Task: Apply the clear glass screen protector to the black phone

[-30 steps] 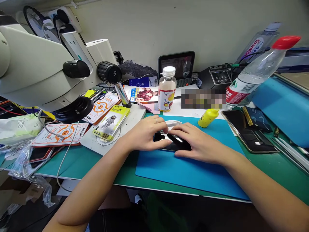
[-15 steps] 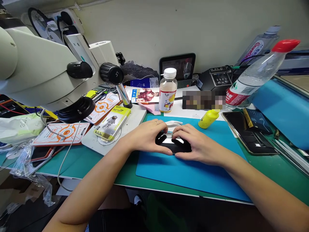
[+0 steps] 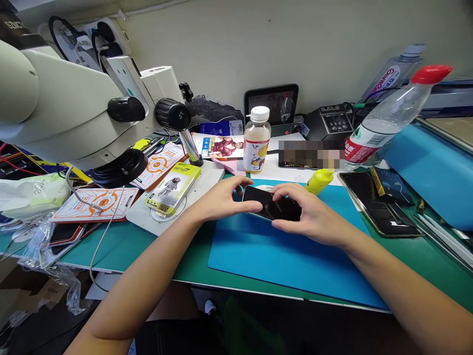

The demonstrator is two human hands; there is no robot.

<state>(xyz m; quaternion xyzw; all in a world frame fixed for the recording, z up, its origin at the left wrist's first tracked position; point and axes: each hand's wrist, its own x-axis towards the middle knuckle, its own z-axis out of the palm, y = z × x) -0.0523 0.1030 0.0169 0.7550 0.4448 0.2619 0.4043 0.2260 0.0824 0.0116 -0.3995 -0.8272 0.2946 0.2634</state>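
A dark smartphone (image 3: 272, 205) with a glossy black face is held just above the blue mat (image 3: 254, 251). My left hand (image 3: 228, 198) grips its left end, thumb lying on the face and fingers behind the far edge. My right hand (image 3: 308, 212) is closed around its right end, with the thumb along the near edge and bent fingers over the far one. Behind the phone, a small white item (image 3: 265, 188) partly shows on the mat. Beyond my right hand, a yellow squeeze bottle (image 3: 318, 181) leans on the mat.
A microscope (image 3: 84, 113) overhangs the left side, with a yellow battery pack (image 3: 173, 187) on its base. A juice bottle (image 3: 256, 143) stands behind the mat. To the right lie another phone (image 3: 377, 207), a dark blue box (image 3: 393, 185) and a tilted red-capped water bottle (image 3: 388, 123).
The phone has tilted so its black face shows more fully, where a bright reflection showed before. My left thumb has moved up onto the face. The view has shifted slightly.
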